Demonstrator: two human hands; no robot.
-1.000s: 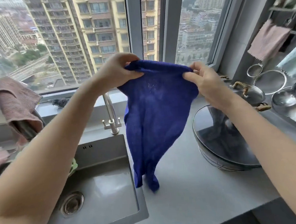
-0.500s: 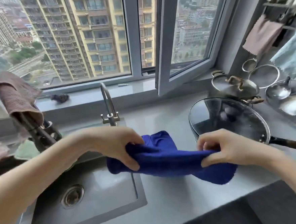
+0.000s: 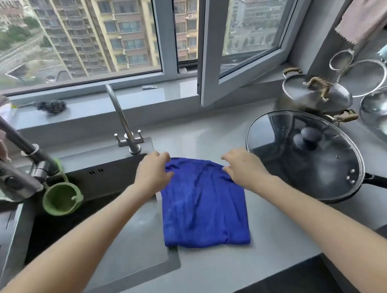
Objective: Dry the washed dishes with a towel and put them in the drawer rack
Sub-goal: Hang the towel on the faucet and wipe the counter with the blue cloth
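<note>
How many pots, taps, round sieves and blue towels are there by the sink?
Pots: 2, the glass-lidded wok and the steel pot.
Taps: 2, the thin tap and the thick pull-out tap.
Round sieves: 2, a small sieve and a big sieve.
Blue towels: 1, the blue towel.
Total: 7.
</note>
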